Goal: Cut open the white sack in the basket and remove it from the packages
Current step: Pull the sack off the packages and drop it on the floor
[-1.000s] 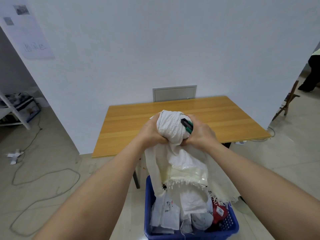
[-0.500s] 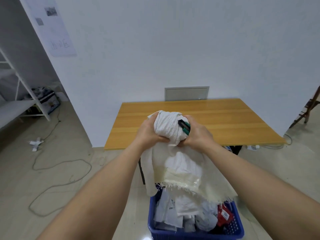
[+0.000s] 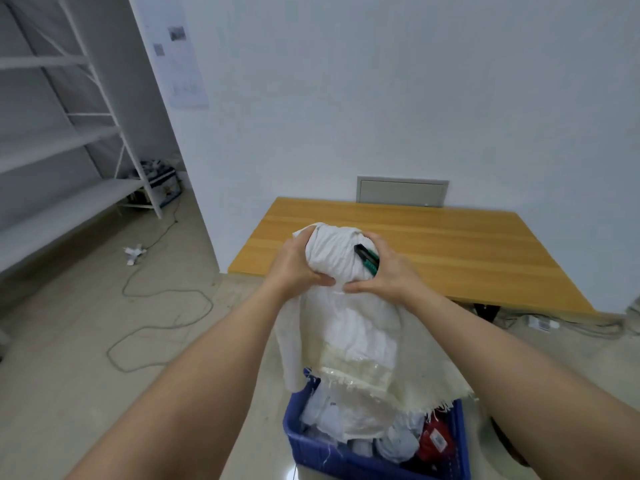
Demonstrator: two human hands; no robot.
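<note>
Several packages (image 3: pixel 398 441) were left in blue basket (image 3: pixel 329 460). White sack (image 3: pixel 349 341), cut open, was bunched above by left hand (image 3: pixel 296 268); right hand (image 3: pixel 389 275) also clasped cutter (image 3: pixel 367 259). Removal step judged underway; full lift clear needed next.

White sack (image 3: pixel 341 320), blue basket (image 3: pixel 349 459), green-black cutter (image 3: pixel 367 262)

head cam | forward-down | close over basket (image 3: pixel 363 459)
</note>
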